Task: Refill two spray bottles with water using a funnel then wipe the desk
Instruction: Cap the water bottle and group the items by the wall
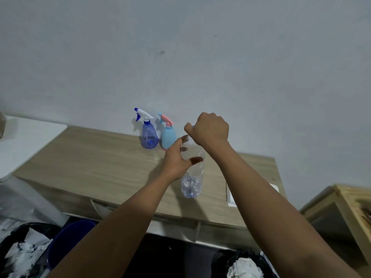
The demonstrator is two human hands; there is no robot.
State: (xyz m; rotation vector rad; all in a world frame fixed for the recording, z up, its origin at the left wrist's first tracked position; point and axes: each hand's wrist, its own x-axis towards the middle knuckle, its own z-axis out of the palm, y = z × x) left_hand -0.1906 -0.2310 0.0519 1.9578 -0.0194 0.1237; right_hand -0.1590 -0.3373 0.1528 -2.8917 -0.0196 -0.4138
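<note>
A clear plastic water bottle (193, 177) is lifted above the wooden desk (100, 163), near its middle. My left hand (176, 161) grips its upper body, fingers and thumb wrapped round it. My right hand (210, 130) is curled over the bottle's top, where a bit of blue cap shows by the thumb. Against the wall stand two spray bottles: a translucent blue one (147, 135) with a white and blue trigger, and a light blue one (168, 137) with a pink trigger. No funnel is in view.
A white flat object (230, 194) lies on the desk's right part, partly behind my right arm. A white table (30, 141) adjoins on the left, a wooden shelf unit (341, 213) on the right. Below are a blue bucket (70, 241) and bins with crumpled paper (24, 255).
</note>
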